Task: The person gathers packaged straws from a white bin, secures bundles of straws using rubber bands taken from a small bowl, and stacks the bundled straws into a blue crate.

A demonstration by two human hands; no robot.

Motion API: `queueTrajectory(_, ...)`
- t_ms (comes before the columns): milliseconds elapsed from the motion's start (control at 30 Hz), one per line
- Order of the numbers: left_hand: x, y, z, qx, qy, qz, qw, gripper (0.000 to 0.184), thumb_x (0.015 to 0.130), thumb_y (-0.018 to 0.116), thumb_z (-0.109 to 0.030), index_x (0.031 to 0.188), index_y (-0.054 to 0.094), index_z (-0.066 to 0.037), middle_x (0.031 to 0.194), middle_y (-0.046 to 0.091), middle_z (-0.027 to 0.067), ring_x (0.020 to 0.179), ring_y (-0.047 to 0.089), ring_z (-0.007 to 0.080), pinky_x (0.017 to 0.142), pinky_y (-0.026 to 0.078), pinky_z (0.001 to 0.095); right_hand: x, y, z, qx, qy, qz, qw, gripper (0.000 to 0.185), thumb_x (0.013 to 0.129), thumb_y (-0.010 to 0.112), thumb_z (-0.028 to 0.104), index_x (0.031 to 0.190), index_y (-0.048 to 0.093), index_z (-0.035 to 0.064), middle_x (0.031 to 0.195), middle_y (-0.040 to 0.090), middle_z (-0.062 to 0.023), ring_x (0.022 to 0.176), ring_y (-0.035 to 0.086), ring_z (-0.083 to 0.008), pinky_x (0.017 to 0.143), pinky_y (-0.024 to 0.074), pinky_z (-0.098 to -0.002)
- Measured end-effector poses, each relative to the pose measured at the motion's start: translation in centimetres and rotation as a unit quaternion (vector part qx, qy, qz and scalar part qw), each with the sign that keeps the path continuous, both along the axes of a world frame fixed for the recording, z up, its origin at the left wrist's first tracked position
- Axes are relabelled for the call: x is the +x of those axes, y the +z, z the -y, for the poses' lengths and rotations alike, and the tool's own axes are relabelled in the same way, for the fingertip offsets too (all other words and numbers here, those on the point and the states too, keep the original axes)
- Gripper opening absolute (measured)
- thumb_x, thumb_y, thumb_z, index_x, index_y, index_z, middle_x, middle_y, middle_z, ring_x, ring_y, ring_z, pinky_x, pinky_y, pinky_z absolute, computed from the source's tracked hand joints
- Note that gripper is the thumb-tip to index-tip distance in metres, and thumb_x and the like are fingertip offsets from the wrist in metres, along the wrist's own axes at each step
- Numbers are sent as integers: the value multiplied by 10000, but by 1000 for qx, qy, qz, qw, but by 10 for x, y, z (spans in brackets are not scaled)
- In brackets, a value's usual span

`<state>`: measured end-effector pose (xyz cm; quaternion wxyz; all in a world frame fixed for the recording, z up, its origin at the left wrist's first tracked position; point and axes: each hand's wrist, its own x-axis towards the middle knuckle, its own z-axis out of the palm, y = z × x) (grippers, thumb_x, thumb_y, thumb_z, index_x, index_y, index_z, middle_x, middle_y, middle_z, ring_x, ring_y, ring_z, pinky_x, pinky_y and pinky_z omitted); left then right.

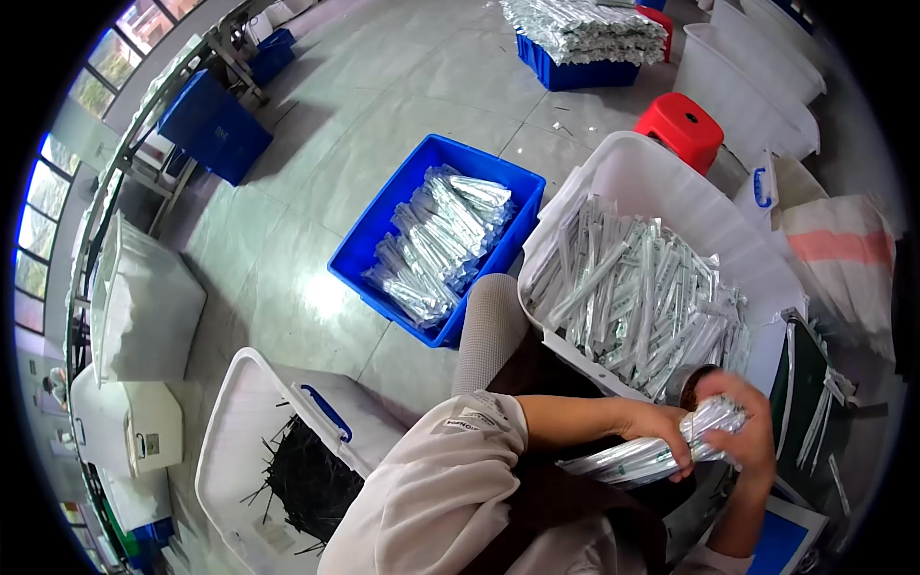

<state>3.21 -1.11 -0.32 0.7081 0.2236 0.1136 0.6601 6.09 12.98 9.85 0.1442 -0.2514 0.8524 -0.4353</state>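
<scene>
Both of my hands are on a bundle of long, thin silver-wrapped packets (628, 460) above my lap. My left hand (661, 433) is closed round the middle of the bundle. Around its upper right end, the fingers of my right hand (752, 433) are curled. Just beyond my hands stands a large white bin (613, 158) with many similar loose packets (642, 297) in it. A blue crate (383, 225), left of the bin, contains several bundles of silver packets (441, 240) laid in a row.
At lower left, a white bin (225, 422) holds thin black sticks (307, 479). A red stool (680, 129) and a woven sack (839, 249) stand beyond and right of the large bin. Farther off, silver packets are heaped over another blue crate (575, 75). White tubs (144, 307) line the left side.
</scene>
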Motion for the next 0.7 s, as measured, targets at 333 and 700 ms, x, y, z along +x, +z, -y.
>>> queueTrajectory(333,37,-49,117,-163,232,-241,928,493,659,741,-241,1024,509,-6,902,565,60,866,515,140,784,418,274,0,-118,100,-584,-226,332,705,609,638,636,247,1118,376,-24,782,532,-127,699,539,-213,703,466,-318)
queueTrajectory(700,-65,-24,263,-413,652,-33,635,403,681,654,-181,1008,514,9,934,546,100,818,550,204,732,455,321,-66,-89,138,-364,-176,253,879,426,790,607,102,1150,426,-33,1055,527,-111,972,507,-161,856,397,-263)
